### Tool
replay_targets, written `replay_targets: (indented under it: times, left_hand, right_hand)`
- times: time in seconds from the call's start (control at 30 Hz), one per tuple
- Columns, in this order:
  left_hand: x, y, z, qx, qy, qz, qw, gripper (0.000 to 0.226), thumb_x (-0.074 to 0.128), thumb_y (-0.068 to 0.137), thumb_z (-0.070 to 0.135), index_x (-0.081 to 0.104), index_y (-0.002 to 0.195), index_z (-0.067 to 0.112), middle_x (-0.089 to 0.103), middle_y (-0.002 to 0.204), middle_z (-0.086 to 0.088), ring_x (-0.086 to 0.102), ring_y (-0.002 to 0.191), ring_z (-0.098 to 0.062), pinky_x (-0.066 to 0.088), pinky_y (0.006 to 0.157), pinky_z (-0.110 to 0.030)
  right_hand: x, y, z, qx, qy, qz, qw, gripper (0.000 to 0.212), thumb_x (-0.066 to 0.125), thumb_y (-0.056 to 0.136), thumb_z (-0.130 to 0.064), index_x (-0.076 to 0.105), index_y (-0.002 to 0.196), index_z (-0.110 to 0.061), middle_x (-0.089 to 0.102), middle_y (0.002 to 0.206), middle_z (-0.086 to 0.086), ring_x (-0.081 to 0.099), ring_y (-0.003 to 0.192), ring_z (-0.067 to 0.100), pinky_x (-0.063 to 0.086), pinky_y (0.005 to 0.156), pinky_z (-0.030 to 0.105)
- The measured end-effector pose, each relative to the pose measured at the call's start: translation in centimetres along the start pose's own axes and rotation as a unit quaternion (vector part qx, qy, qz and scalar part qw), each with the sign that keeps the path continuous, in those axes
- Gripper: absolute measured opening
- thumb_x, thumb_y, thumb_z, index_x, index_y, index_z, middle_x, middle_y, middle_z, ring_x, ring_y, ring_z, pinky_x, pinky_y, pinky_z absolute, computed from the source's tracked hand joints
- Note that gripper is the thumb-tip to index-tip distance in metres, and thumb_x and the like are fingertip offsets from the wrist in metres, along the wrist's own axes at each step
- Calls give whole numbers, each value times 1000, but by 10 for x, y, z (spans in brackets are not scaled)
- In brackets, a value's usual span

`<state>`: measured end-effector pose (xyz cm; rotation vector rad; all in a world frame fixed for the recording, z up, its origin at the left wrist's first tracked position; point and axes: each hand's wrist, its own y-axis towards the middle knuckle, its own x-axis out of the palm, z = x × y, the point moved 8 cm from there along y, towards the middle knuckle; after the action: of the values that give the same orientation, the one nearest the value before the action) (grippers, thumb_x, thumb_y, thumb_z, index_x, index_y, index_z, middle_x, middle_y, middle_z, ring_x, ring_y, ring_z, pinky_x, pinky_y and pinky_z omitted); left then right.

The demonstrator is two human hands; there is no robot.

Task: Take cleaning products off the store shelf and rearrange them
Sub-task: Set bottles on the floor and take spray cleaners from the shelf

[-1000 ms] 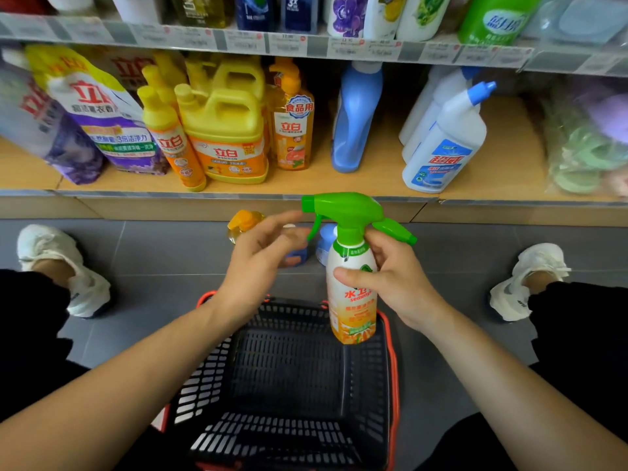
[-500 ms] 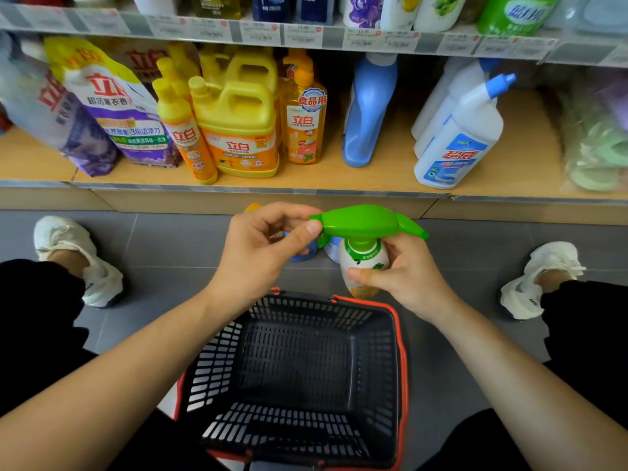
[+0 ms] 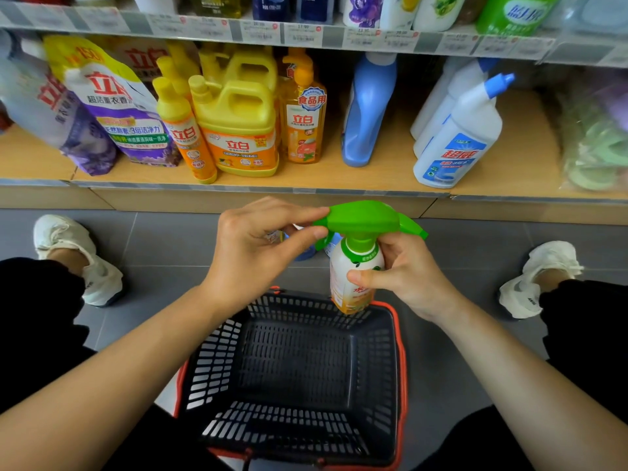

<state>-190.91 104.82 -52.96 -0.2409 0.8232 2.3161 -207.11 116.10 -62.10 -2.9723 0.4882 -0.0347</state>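
A person crouches facing a low wooden shelf [image 3: 373, 180], holding a spray bottle [image 3: 358, 248] in the air in front of them. The bottle hangs roughly upright just above the far rim of a black basket [image 3: 402, 351] with a red edge, which stands on the grey tiled floor [image 3: 163, 246] between the person's legs. The right hand [image 3: 411, 277] grips the bottle's white body just under the green collar, its thumb laid across the front label and its fingers curled round the back. The left hand [image 3: 251, 253] pinches the nozzle end of the green trigger head between thumb and forefinger, the other fingers loosely bent behind them. On the shelf stand a big yellow jug [image 3: 238, 130], a slim yellow bottle [image 3: 183, 130] touching its left side, an orange pump bottle [image 3: 304, 113] just to its right, a tall blue bottle [image 3: 367, 110], and a tilted white bottle with a blue cap [image 3: 458, 137]. Purple and white refill pouches [image 3: 115, 110] lean at the left end. Some small items sit on the floor behind the hands, mostly hidden, so what they are cannot be told. A white shoe [image 3: 68, 253] shows at the left and another white shoe [image 3: 537, 277] at the right.
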Motion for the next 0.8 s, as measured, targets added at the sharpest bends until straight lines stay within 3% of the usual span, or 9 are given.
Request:
replay_targets:
  times: [0.07,0.13,0.23,0.43,0.57,0.7,0.8]
  left_hand:
    - [2,-3,-13,-84,-60,14,995,27,80,83,15,77,109,23,75,86,10,64,72,-4,51,72,-19]
    - [8,-6,-23,-157,-141,30,977,25,77,84,18,77,104,33,73,78,9,61,70,-3,52,70,-18]
    - [18,-8,-32,-212,-244,42,945,18,65,95,11,73,109,20,73,74,1,66,70,-8,54,69,-21]
    - [22,-11,-40,-226,-220,22,949,30,59,97,-1,67,122,14,69,86,-10,67,85,-12,54,80,-28]
    - [25,-14,-45,-238,-215,12,947,46,62,93,-9,61,129,19,70,95,-15,63,91,-14,52,84,-34]
    - [33,-28,-63,-331,-198,11,923,42,62,92,-10,63,128,12,71,101,-16,63,85,-12,52,75,-25]
    - [49,-46,-75,-409,-175,-41,895,35,65,92,-4,65,125,9,69,110,-14,62,94,-17,54,76,-25]
  right_hand:
    - [0,0,1,0,4,-1,1000,54,81,68,-2,65,119,2,71,121,17,65,116,36,52,101,54]
    - [1,1,2,4,5,1,1000,50,82,68,-3,67,116,-1,72,118,15,67,114,35,53,100,51]
    - [1,2,1,9,5,0,1000,39,84,68,-8,72,105,-14,75,109,9,70,103,24,55,93,45]
    - [3,2,1,11,-8,-5,1000,39,85,70,-27,72,107,-25,75,110,6,70,104,26,55,92,50]
    - [2,1,1,23,9,5,1000,41,84,72,-25,71,111,-29,75,113,3,71,106,21,57,88,34]
    - [-5,2,4,34,28,34,998,38,80,76,-17,70,112,-18,76,110,6,72,103,22,57,84,30]
    - [-10,1,2,39,39,57,997,39,78,77,-19,67,113,-10,76,108,7,72,100,21,56,80,28]
